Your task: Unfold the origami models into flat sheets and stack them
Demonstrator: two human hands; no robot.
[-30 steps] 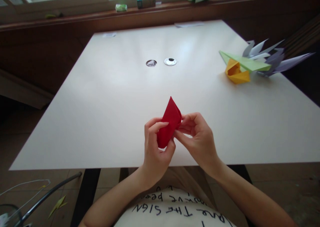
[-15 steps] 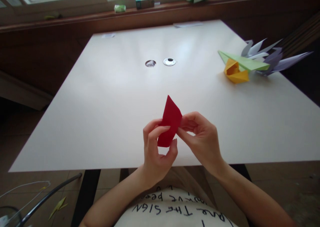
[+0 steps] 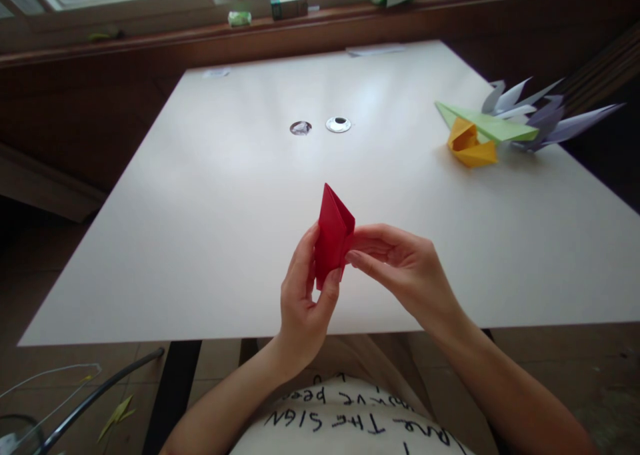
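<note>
A folded piece of red origami paper [image 3: 331, 238], pointed at the top and layered along its right side, is held up above the near part of the white table. My left hand [image 3: 307, 298] grips its lower left, with the thumb on the front and the fingers along the left edge and behind. At the right edge, my right hand [image 3: 395, 258] pinches the paper between thumb and fingers. Some of the fingertips behind the paper are hidden.
The white table [image 3: 200, 195] has two round holes [image 3: 301, 128] in its top. At the right lie a yellow folded paper piece [image 3: 471, 149], a green folded paper [image 3: 493, 125], a white paper crane [image 3: 511, 101] and a purple paper crane [image 3: 547, 125]. Small packets [image 3: 240, 19] lie on the sill.
The red paper has turned and shifted slightly left, now showing its layered right side. My left thumb has come onto its front, and my right hand has moved slightly left with it.
</note>
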